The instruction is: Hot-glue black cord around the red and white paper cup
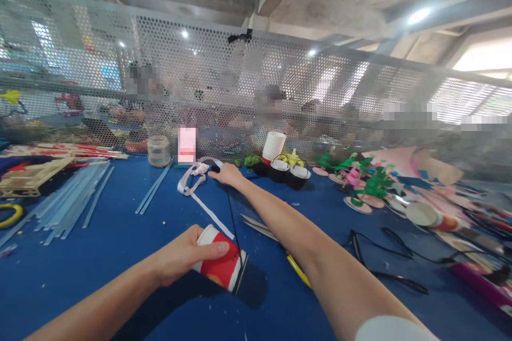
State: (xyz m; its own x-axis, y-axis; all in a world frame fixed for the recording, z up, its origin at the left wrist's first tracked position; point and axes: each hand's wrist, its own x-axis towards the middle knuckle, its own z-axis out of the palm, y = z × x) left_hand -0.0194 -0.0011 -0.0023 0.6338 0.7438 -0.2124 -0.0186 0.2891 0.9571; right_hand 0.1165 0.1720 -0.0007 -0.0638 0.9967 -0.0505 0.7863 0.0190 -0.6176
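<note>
My left hand (196,253) is closed around a red and white paper cup (220,262), tipped on its side above the blue table. A thin black cord (233,218) crosses the cup's dark right end and runs up to my right hand (230,177). That hand reaches far forward, its fingers closed at a small dark bundle where the cord seems to end; the exact grip is partly hidden. White ribbon (188,184) lies loosely curled just left of it. Under my right forearm, scissors (260,226) with yellow handles are partly covered.
Pale blue strips (76,197) lie on the left. A clear jar (159,151), a lit phone (186,145), stacked white cups (274,145) and two black buckets (298,177) stand before a perforated screen (224,80). Green craft plants (376,186) and black cables (384,272) are on the right.
</note>
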